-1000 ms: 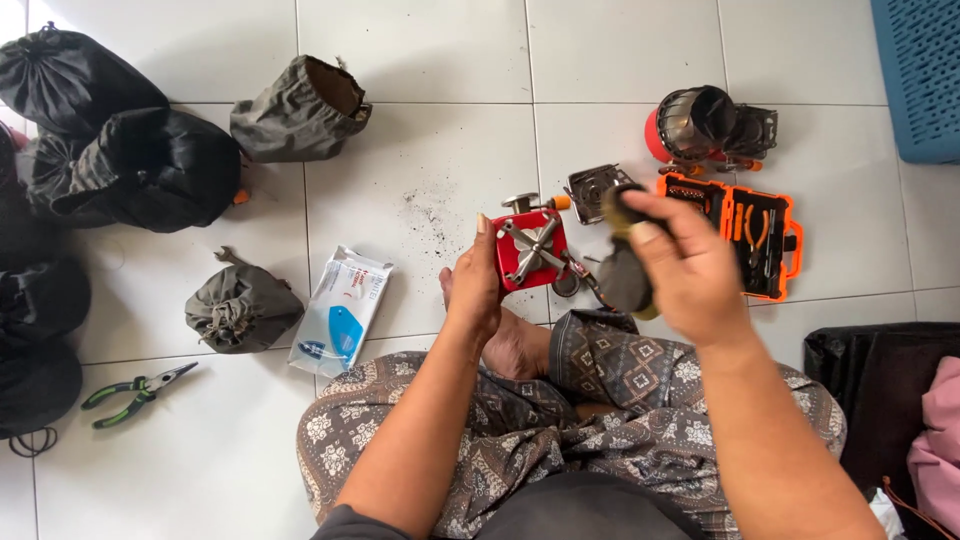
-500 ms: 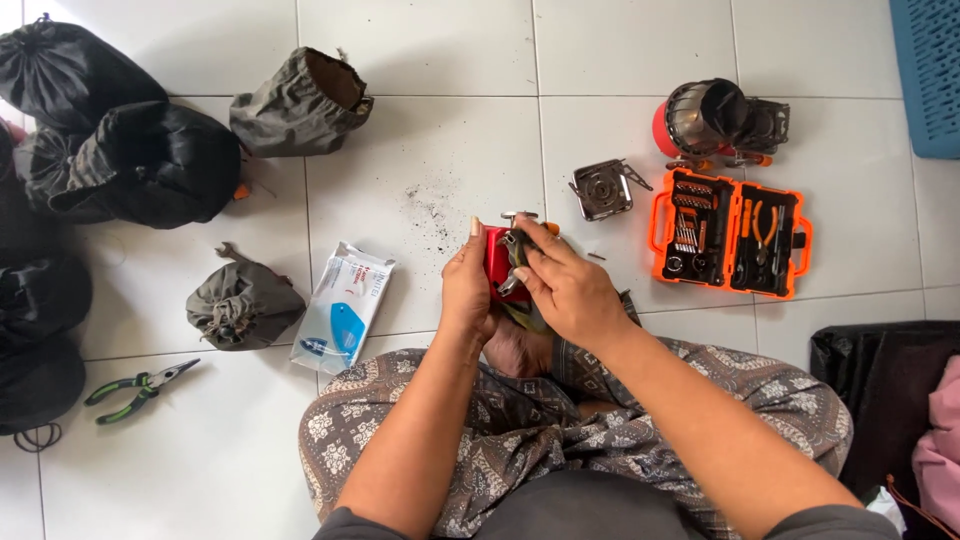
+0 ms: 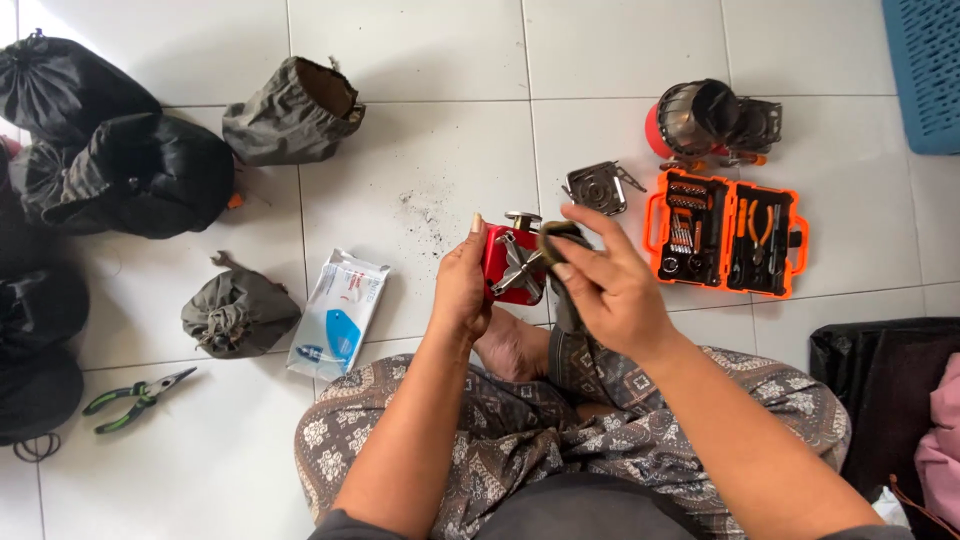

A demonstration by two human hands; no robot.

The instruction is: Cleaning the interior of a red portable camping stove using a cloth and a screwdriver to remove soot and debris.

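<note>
I sit cross-legged on a white tiled floor. My left hand (image 3: 462,285) grips the left side of a small red camping stove (image 3: 508,264) with folded metal arms, held upright above my foot. My right hand (image 3: 608,283) presses a dark olive cloth (image 3: 562,262) against the stove's right side; the cloth hangs down past my wrist. A brass knob shows at the stove's top.
An open orange tool case (image 3: 726,232) lies to the right, a round red-and-black stove part (image 3: 706,120) behind it. A square metal plate (image 3: 596,187) sits nearby. Left: a white packet (image 3: 338,313), green pliers (image 3: 136,398), grey pouches (image 3: 293,111) (image 3: 235,315), black bags (image 3: 110,160). Blue basket (image 3: 922,70) top right.
My right hand came back from the tool case with the cloth and now rests on the stove. The stove has stayed in my left hand, turned a little.
</note>
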